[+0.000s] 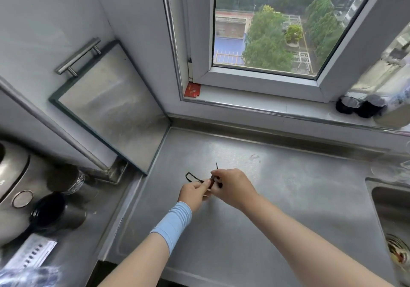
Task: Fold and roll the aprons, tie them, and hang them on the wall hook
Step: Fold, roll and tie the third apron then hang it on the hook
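A thin dark string (191, 177) is pinched between both hands over the steel counter (277, 198). It forms a small loop to the left of my left hand (194, 192), and one short end sticks up above my right hand (230, 187). My left hand, with a light blue band on its wrist, grips the string with thumb and forefinger. The fingers of my right hand close on the same string right beside it. No apron and no wall hook is in view.
A sink (395, 220) with a drain lies at the right. A metal cutting board (111, 107) leans in the left corner. A cooker (13, 187) and dark jars (55, 213) stand at the left. Bottles (363, 107) sit on the window sill.
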{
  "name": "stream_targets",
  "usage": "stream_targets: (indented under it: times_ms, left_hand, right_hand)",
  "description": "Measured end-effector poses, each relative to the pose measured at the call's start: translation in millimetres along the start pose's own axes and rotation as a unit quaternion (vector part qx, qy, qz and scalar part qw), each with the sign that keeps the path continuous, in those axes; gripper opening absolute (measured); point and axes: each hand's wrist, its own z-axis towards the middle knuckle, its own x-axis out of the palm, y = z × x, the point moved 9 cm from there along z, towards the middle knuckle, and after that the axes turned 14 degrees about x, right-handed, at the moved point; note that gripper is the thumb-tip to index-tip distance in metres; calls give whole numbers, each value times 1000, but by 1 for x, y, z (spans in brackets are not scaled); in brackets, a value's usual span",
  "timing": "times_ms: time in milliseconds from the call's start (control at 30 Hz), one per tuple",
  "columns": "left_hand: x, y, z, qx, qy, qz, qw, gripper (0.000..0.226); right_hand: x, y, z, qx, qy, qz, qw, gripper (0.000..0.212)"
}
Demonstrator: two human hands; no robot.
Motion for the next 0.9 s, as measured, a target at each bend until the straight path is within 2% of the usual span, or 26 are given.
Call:
stream_targets:
  times_ms: [67,167,233,267,333,400,467,567,667,733,800,900]
  left_hand:
    - [-3,18,0,-21,-27,-51,998,24]
    - [-11,37,-5,-25,-55,-65,996,23]
    - [-12,49,-11,-17,-47,-43,998,23]
    - [-13,53,-15,-9,-47,-36,998,22]
    - [-16,60,-19,19,-46,-28,998,19]
    - [-17,58,-19,50,-37,-9,998,17]
    - [-19,56,-20,69,-35,9,997,22]
    - [-26,51,-22,116,-36,104,987,18]
    - [-28,47,-21,155,-33,180,971,17]
    - [-24,42,-17,162,-28,204,965,17]
    - [-20,43,-12,140,-34,180,973,17]
    - [-17,44,-6,108,-56,152,981,15]
  right_hand:
    - [36,-1,-7,-87,26,-130,987,25]
    - [78,-7,-23,-197,-8,-281,939,48]
    - [104,-13,-34,-231,-3,-320,919,55]
    - [115,-14,-38,-248,1,-323,913,52]
    - [123,-13,-45,-257,26,-282,924,46]
    - [110,-13,-49,-234,23,-152,960,48]
    - [98,-14,-49,-194,40,-36,979,32]
    - [101,-35,-38,-22,138,112,984,29]
    - [109,-46,-29,82,169,199,962,16]
    - [112,-52,-25,143,161,254,943,10]
    - [114,-60,-24,206,144,337,907,16]
    - [123,-71,-27,292,134,447,835,34]
